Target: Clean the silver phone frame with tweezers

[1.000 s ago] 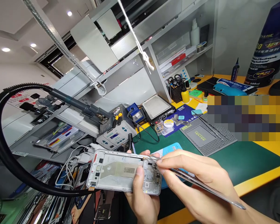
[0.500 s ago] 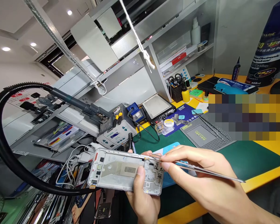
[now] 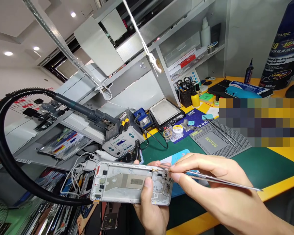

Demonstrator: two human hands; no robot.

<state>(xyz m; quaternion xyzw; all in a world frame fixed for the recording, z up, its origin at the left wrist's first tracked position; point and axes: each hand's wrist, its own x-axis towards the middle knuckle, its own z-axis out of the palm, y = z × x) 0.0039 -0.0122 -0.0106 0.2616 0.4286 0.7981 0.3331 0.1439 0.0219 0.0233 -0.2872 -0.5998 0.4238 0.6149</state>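
My left hand point(image 3: 152, 212) is closed around the right part of a silver phone frame point(image 3: 117, 191), thumb across its inner face and fingers behind. The frame is tilted with its hollow inside facing me; a small orange flex piece shows at its lower left corner. My right hand point(image 3: 218, 182) pinches a pair of metal tweezers point(image 3: 225, 181) between thumb and fingers. The tweezer tips lie at the frame's upper edge, near a small gold-coloured part. Whether the tips grip anything is too small to tell.
Behind stand a hot-air station point(image 3: 123, 143), a heating plate point(image 3: 165, 112) and a grey mat point(image 3: 210, 140) with other tweezers on it. A thick black hose point(image 3: 0, 147) loops at left. Phone parts crowd the lower left; a spray can point(image 3: 279, 55) stands far right.
The phone frame has tipped slightly and its left end sits a little lower. My right hand and the tweezers have shifted slightly, with the tips still at the upper edge.
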